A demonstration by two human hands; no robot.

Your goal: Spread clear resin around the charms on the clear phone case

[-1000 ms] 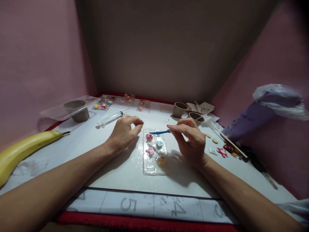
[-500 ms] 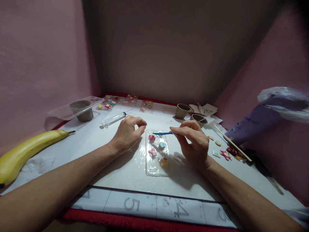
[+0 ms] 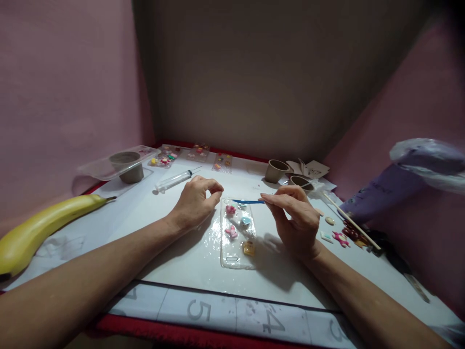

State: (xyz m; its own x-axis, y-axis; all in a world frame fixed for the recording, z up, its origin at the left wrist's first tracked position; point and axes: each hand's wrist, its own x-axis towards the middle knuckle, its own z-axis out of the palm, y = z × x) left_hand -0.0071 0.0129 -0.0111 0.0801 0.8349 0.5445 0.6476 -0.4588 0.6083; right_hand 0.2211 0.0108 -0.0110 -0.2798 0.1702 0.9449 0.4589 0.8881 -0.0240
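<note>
A clear phone case (image 3: 238, 264) with a glossy coating lies flat on a white board. Small charms are stuck on it: a pink bow-like charm (image 3: 230, 210), a pink bunny charm (image 3: 231, 232), a round blue charm (image 3: 245, 221) and a yellow toast-like charm (image 3: 249, 248). My right hand (image 3: 294, 215) pinches a thin blue stick (image 3: 249, 201), a spatula or pick, whose tip points left over the case's top end. Beside the case's top left corner is my left hand (image 3: 198, 201), thumb and forefinger closed together, with nothing visible between them.
A syringe (image 3: 174, 181) lies behind my left hand. At left are a yellow banana-shaped object (image 3: 54, 225) and a brown cup (image 3: 131, 169) under a clear plastic lid. Cups (image 3: 276, 172), loose charms (image 3: 340, 238), a wooden stick (image 3: 352, 220) and a purple plastic-wrapped tube (image 3: 385, 186) stand or lie at right.
The view has shifted slightly, so everything sits a little further right and lower. Both hands hold nearly the same pose; the blue stick remains over the top of the case.
</note>
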